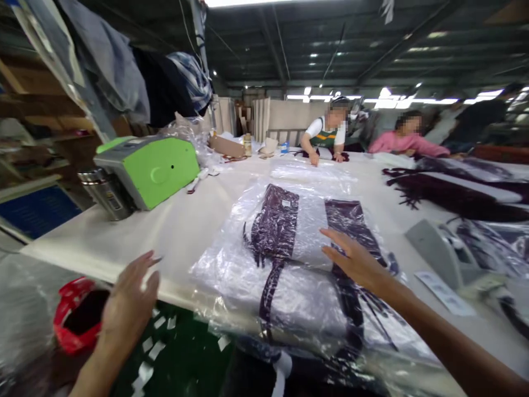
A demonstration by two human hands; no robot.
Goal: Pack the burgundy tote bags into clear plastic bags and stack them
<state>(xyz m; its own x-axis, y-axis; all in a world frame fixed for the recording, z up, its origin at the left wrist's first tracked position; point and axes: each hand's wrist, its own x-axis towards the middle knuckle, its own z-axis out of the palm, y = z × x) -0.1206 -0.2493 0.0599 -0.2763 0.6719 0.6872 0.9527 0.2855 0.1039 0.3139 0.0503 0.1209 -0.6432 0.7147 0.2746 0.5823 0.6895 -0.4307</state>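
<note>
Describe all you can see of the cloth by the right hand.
The cloth is dark maroon with a broad pale band, a small white label on its left dark part and dark strands at its left edge. It lies flat on the white table under crinkled clear plastic. The right hand is over its right side; whether they touch is unclear.

1 camera, worn on the head, looked forward and down across the table, with the left hand and right hand close below and the roof far off.
</note>
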